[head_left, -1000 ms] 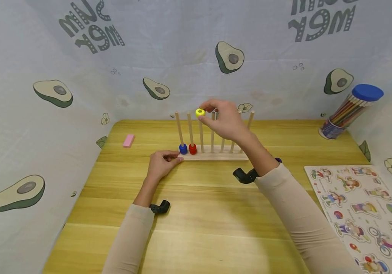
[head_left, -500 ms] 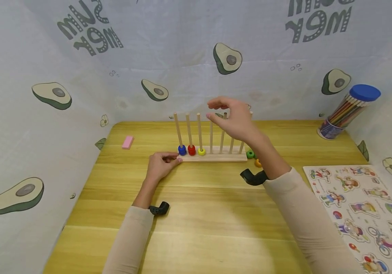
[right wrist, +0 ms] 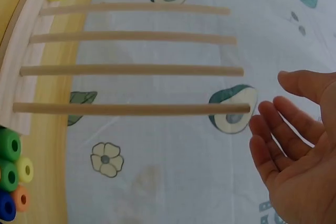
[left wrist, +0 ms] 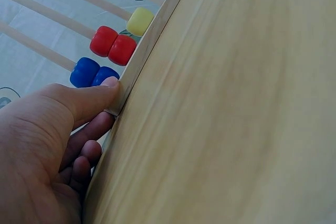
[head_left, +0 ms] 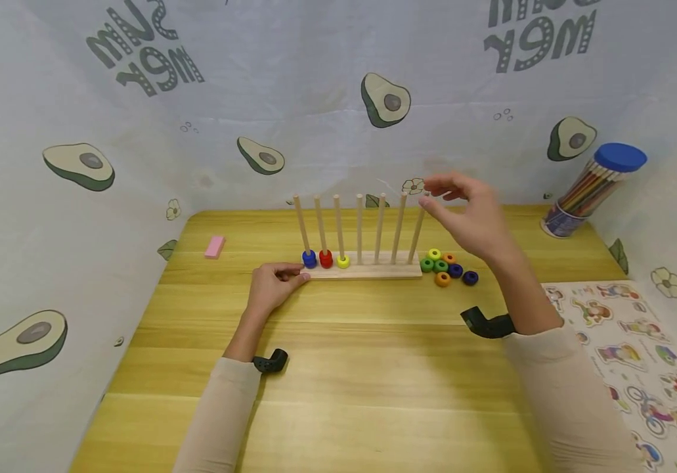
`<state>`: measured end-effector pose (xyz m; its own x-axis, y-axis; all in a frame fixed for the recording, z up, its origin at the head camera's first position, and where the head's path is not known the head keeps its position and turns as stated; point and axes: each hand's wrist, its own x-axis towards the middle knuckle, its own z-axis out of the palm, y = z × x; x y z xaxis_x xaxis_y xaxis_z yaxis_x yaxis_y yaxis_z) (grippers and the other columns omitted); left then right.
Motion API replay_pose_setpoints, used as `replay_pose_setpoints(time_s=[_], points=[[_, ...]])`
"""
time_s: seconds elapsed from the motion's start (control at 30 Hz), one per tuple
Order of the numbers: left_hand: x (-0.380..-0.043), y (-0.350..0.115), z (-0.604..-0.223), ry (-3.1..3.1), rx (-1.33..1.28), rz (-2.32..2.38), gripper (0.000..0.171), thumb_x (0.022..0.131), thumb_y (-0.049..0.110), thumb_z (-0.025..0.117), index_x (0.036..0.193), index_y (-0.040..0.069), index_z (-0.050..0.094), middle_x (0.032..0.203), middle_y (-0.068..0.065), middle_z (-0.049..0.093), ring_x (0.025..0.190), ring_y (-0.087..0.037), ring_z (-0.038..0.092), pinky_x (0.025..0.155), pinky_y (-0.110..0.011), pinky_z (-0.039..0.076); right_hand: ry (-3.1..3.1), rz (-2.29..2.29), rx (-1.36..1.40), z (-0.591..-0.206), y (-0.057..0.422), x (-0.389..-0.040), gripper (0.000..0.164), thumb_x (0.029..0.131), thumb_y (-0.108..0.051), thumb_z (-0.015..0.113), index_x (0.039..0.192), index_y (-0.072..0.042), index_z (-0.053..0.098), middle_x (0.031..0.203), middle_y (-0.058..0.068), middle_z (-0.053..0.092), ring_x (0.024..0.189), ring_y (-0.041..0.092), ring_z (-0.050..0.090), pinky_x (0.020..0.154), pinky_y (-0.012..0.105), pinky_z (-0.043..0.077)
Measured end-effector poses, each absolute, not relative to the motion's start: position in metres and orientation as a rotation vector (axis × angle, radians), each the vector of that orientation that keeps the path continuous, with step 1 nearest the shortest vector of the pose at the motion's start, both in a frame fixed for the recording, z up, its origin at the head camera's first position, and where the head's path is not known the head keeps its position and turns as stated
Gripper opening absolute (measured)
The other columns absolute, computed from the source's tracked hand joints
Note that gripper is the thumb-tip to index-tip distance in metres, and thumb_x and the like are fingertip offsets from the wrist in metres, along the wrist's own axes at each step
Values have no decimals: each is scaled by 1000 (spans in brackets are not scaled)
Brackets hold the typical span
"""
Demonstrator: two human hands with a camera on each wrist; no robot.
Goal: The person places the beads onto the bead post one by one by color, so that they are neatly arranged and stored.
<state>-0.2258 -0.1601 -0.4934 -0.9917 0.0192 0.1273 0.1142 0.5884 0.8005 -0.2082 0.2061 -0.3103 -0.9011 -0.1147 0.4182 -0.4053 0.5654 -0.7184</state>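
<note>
A wooden peg stand (head_left: 368, 270) with several upright pegs is on the table. From the left, its first peg carries two blue beads (left wrist: 92, 73), the second two red beads (left wrist: 112, 45), the third one yellow bead (head_left: 343, 261). My left hand (head_left: 270, 289) pinches the left end of the base, thumb on top. My right hand (head_left: 469, 213) hovers in the air beside the top of the rightmost peg, fingers apart and holding nothing. Loose green beads (head_left: 434, 265), plus yellow, orange and dark blue ones, lie in a cluster off the stand's right end.
A pink eraser-like block (head_left: 215, 247) lies at the table's left. At the back right stands a blue-lidded tub of pencils (head_left: 592, 187). A board with cartoon figures (head_left: 639, 341) covers the right side. Behind the table hangs an avocado-print cloth (head_left: 314, 79).
The yellow bead has gone from my right fingers down the third peg to the base. My right hand has since moved right, uncovering the loose beads. My left hand keeps its grip.
</note>
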Motion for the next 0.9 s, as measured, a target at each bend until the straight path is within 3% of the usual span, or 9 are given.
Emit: replay_pose_setpoints(time_s=[0.17, 0.47, 0.9], points=[[-226, -162, -492, -2696, -122, -1369, 26, 84, 40, 87, 102, 21, 85, 85, 0, 78, 71, -16, 63, 61, -28, 48, -2518, 1243, 340, -326, 227, -204, 35, 100, -26, 70, 130, -8, 69, 124, 15, 69, 105, 9, 58, 92, 21, 42], [-225, -164, -493, -2699, -116, -1380, 25, 85, 40, 86, 103, 22, 85, 86, 0, 78, 72, -17, 61, 63, -29, 47, -2682, 1187, 188, -363, 250, -206, 46, 102, -39, 64, 132, -5, 66, 124, 18, 68, 112, 30, 60, 96, 41, 43], [-226, -160, -493, -2698, -128, -1376, 25, 85, 38, 86, 103, 20, 85, 85, -1, 78, 70, -15, 60, 61, -26, 46, -2847, 1258, 168, -419, 266, -228, 50, 104, -37, 63, 137, 0, 62, 133, 24, 63, 124, 40, 54, 108, 57, 41]])
